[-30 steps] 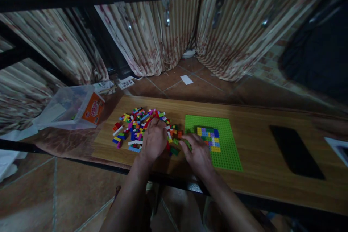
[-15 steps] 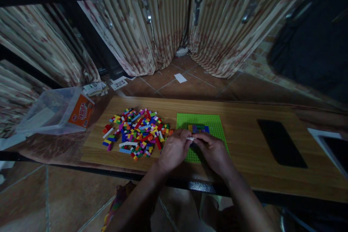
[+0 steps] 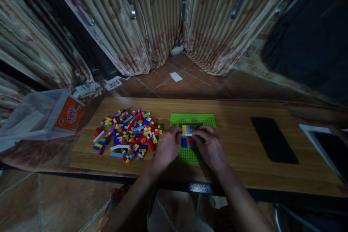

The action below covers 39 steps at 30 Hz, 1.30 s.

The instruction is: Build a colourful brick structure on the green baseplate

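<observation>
Fingers of the left hand (image 3: 178, 132) and right hand (image 3: 193, 134) have moved apart since the earlier frame. Between their tips I now see the white brick (image 3: 187, 135), over the patch of coloured bricks (image 3: 188, 142) on the green plate (image 3: 182, 119), roughly midway between the table's (image 3: 239, 145) far and near edges. Right fingers look pinched on its right end; whether left fingers clamp or only touch, I cannot tell. Its long axis runs sideways, about parallel to the table's far edge.
</observation>
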Available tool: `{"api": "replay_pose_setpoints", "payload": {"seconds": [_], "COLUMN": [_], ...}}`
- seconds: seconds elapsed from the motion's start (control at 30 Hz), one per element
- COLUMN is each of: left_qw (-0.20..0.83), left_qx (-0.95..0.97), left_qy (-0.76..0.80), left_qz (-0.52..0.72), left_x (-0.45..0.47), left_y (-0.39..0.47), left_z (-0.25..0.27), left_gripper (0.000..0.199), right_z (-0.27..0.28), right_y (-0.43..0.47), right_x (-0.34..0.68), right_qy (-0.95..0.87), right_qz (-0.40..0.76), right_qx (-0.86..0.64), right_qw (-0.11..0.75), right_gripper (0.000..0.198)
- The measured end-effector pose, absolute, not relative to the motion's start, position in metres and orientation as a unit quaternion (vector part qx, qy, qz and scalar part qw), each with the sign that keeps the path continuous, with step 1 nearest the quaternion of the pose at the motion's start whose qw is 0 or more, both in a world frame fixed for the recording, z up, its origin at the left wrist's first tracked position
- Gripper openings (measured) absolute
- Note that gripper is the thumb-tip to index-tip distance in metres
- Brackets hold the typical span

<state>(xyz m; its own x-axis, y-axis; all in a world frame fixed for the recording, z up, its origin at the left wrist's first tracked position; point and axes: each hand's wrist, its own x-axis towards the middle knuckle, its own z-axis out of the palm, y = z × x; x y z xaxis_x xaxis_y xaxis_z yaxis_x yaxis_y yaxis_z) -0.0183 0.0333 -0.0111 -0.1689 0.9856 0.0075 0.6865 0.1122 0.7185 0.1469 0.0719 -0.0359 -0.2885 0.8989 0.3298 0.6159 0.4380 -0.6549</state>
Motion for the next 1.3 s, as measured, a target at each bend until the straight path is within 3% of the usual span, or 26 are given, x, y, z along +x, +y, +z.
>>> {"api": "replay_pose_setpoints", "payload": {"seconds": [0.3,0.67,1.3], "left_qw": [0.272,0.275,0.292], "left_qx": [0.556,0.506,0.474], "left_qy": [0.716,0.74,0.758], "left_qz": [0.322,0.346,0.34], "left_x": [-0.015,-0.01,-0.007], "left_y": [0.039,0.045,0.049], "left_z": [-0.014,-0.017,-0.014], "left_gripper": [0.014,0.011,0.009], "right_z": [-0.043,-0.036,-0.042], "right_y": [0.073,0.075,0.079], "right_x": [0.145,0.143,0.137], "right_qy": [-0.75,-0.681,-0.651], "right_qz": [0.213,0.321,0.324], "right_qx": [-0.501,-0.51,-0.526], "right_qw": [0.377,0.417,0.441], "right_gripper": [0.014,0.015,0.012]}}
